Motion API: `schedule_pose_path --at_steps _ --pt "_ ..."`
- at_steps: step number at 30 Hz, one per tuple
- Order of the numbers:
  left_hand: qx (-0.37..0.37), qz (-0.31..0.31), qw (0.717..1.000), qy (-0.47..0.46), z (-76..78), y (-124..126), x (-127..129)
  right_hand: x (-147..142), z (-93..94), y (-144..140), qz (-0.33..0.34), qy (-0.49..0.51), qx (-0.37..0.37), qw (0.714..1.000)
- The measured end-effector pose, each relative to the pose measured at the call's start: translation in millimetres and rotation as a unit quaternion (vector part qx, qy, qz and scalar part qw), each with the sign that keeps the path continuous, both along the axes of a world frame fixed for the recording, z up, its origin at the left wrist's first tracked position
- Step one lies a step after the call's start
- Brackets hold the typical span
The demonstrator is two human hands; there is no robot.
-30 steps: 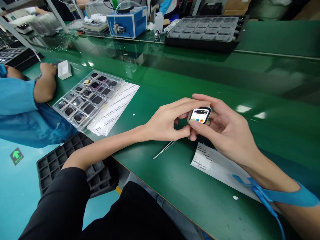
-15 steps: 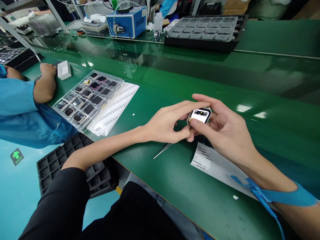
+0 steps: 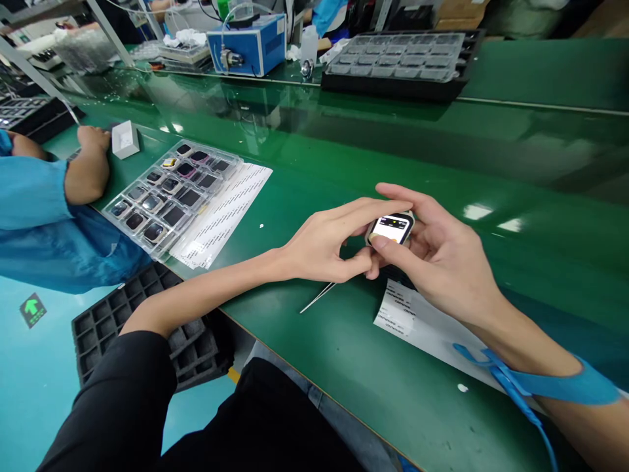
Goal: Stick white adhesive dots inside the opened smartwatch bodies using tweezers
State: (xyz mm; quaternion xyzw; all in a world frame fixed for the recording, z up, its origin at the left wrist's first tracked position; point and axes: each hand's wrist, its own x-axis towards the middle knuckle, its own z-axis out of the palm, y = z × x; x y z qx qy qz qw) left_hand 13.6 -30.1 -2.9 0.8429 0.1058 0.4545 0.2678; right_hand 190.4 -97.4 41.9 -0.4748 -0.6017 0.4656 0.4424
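Observation:
Between my two hands is a smartwatch point(image 3: 394, 227) without a strap, its screen lit white with a dark band along the top. My left hand point(image 3: 331, 239) grips it from the left, index finger along the upper edge and thumb below. My right hand point(image 3: 437, 246) holds its right side, with the thumb on the lower left of the screen. A pair of tweezers point(image 3: 318, 297) lies on the green table under my left hand. Beneath my right hand lies a printed white sheet point(image 3: 400, 314). A blue wrist strap point(image 3: 570, 383) circles my right wrist.
A clear tray point(image 3: 170, 196) of watch parts sits left on printed sheets point(image 3: 230, 213). Beside it rests a co-worker's arm point(image 3: 88, 170), near a white box point(image 3: 125, 139). Behind stand a blue machine point(image 3: 248, 47) and a black tray point(image 3: 393, 85). Below the table edge is a black compartment tray point(image 3: 113, 321).
A small orange patch now shows low on the watch screen by my right thumb. Both hands keep nearly the same grip, and the view has shifted very slightly.

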Motion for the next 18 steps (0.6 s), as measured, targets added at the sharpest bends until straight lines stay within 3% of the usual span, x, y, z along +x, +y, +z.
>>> schedule_pose_path --at_steps 6,18 --pt "0.001 -0.009 1.0 -0.004 1.6 -0.5 -1.5 0.2 -2.1 -0.1 0.011 0.013 0.009 1.0" --pt "0.032 0.039 0.999 -0.009 -0.3 0.3 0.1 2.1 -3.5 4.0 -0.004 0.026 -0.011 1.0"
